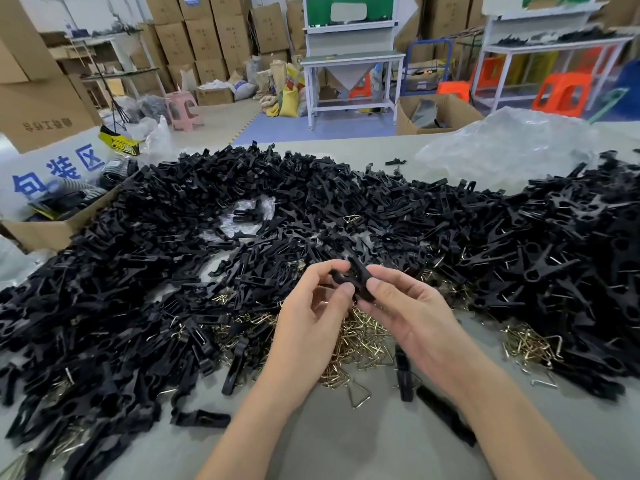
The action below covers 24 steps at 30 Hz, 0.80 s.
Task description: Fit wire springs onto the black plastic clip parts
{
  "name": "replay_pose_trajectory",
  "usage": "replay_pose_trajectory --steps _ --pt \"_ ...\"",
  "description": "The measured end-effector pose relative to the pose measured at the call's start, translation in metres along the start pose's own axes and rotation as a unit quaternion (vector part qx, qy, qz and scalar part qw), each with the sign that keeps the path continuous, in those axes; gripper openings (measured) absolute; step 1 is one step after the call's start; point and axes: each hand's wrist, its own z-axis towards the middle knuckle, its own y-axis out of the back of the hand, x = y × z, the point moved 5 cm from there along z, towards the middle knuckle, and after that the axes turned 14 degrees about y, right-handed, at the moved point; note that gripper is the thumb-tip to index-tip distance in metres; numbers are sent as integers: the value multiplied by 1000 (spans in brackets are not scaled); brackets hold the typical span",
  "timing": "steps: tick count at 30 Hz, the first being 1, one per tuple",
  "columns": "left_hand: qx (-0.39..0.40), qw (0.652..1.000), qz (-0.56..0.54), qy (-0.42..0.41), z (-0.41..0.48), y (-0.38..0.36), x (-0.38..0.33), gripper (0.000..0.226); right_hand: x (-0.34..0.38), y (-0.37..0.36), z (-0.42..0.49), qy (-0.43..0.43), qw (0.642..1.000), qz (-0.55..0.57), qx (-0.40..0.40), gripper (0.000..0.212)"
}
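Observation:
Both of my hands hold one black plastic clip part [356, 277] above the table's middle. My left hand [311, 317] pinches its left end between thumb and fingers. My right hand [408, 310] grips its right side with thumb on top. Under the hands lies a heap of brass-coloured wire springs [363, 337]. A second small heap of springs [530, 344] lies to the right. A huge pile of black clip parts [311, 202] spreads across the grey table [346, 445]. Whether a spring sits on the held part cannot be told.
An open cardboard box [52, 230] stands at the table's left edge. Crumpled clear plastic sheet [502, 147] lies at the far right. Single clip parts [403, 372] and a loose triangular spring [360, 396] lie near my forearms. Workbenches, stools and stacked cartons fill the room behind.

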Motion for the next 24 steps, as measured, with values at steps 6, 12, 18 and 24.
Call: replay_pose_trajectory --steps 6,12,18,24 --pt "8 1000 13 5 2 2 2 33 -3 2 2 -5 1000 4 -15 18" --pt "-16 1000 26 -9 1 2 1 47 -6 1 1 -4 1000 -20 -10 17" --pt "-47 990 117 -62 -1 2 -1 31 -5 2 1 4 999 -43 -2 22" --pt "-74 991 101 -48 -2 4 0 45 -4 0 -1 12 996 -78 35 20"
